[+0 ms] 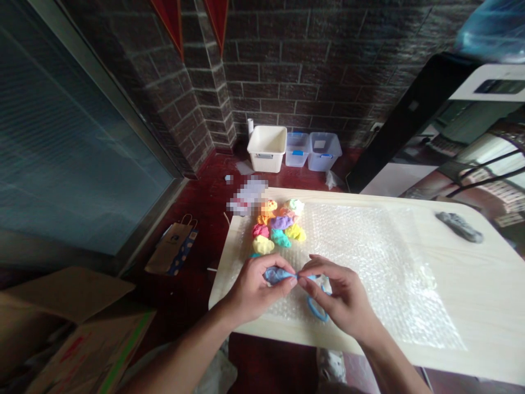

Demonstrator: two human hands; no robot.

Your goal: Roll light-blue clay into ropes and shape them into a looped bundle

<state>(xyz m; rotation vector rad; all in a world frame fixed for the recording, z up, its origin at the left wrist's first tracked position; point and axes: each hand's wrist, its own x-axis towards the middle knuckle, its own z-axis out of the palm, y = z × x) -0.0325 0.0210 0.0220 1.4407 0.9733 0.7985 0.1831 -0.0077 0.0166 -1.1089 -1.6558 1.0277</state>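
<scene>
Blue clay-like lump (273, 275), soft and wrinkled, is located between the two hands, above the left part of a pale wood-grain table (488, 317) with rounded corners. The left hand (255, 288) is closed on the lump, with thumb and index finger gripping it near its narrowed right end. The right hand (343, 298) pinches the thin blue section extending from that end between thumb and index finger; the fingertips of both hands are positioned just beside each other. A curved light-blue strip (316, 310) is visible below the right-hand fingers; whether it connects to the lump cannot be determined. A transparent bubble-wrap sheet (361, 251) covers the middle and left areas of the tabletop. Beyond the left hand, soft lumps are grouped closely on the sheet: orange lump (268, 209), whitish-green lump (296, 206), purple lump (281, 222), red lump (261, 231), teal lump (281, 238), bright yellow lump (296, 233) and pale yellow lump (263, 245). A grey elongated object (459, 226) lies well apart, near the table's far right corner. A cream rectangular plastic bin (268, 158) stands on the dark red floor (209, 197) behind the table.
</scene>
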